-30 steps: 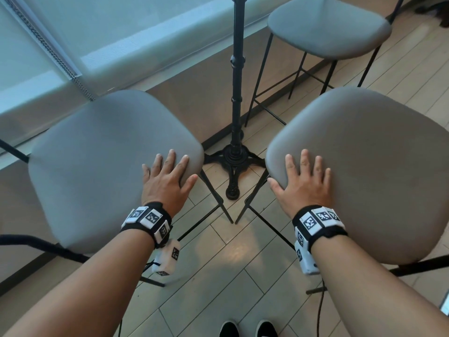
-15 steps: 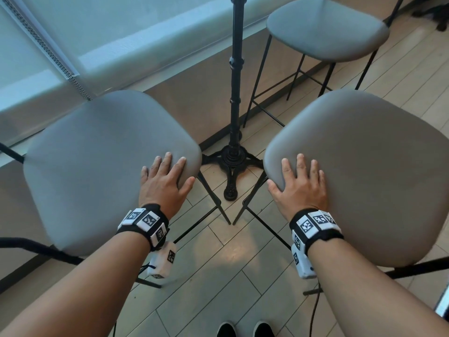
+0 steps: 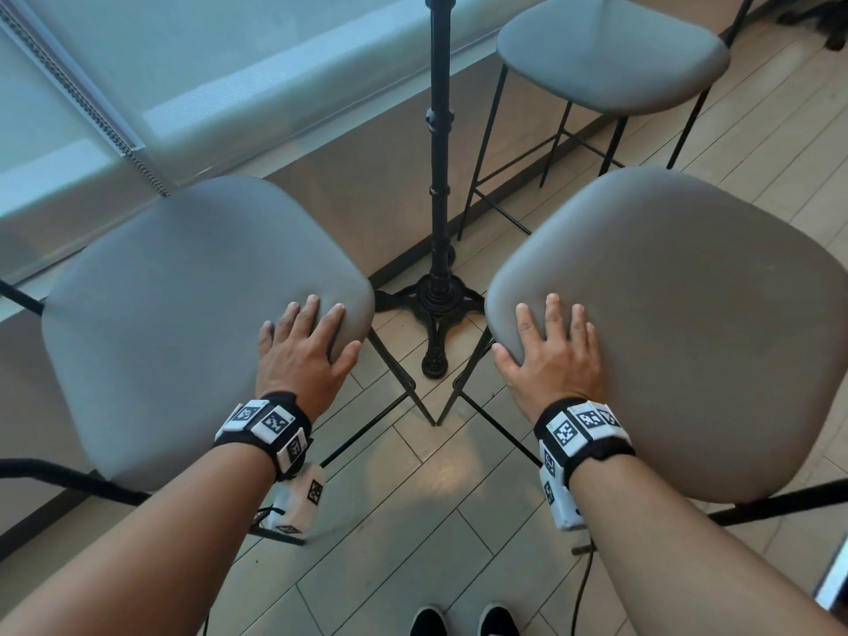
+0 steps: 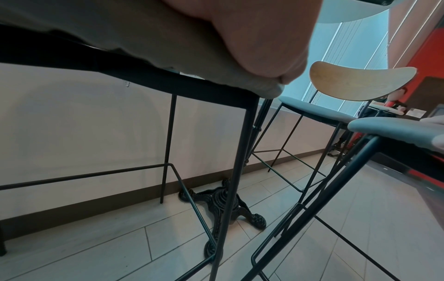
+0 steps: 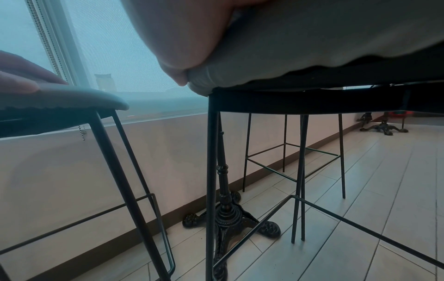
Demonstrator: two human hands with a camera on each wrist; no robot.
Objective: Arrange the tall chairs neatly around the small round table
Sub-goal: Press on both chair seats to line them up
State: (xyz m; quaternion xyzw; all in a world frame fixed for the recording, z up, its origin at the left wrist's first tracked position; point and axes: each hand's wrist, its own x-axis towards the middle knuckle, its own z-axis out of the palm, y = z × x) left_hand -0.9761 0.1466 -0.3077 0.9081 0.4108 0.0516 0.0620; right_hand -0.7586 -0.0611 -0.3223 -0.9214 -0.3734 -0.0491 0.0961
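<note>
Two tall stools with grey padded seats stand either side of the small table's black pedestal (image 3: 438,176). My left hand (image 3: 303,346) lies flat on the near right corner of the left seat (image 3: 183,291), its thumb (image 4: 264,47) against the cushion's edge. On the near left corner of the right seat (image 3: 688,314) my right hand (image 3: 550,351) rests the same way, thumb (image 5: 182,38) over the rim. The pedestal's cast-iron foot (image 3: 436,309) sits between the two seats' inner legs. The table top is out of sight.
A third stool (image 3: 610,52), with a wooden backrest (image 4: 360,81), stands at the back right by the low wall under the window (image 3: 183,62). The stools' thin black legs (image 3: 404,383) nearly meet in front of the foot. My shoes (image 3: 463,619) are on the tiled floor.
Both hands stay flat on the seats. The right seat's corner has crept slightly left toward the pedestal; the rest is barely different.
</note>
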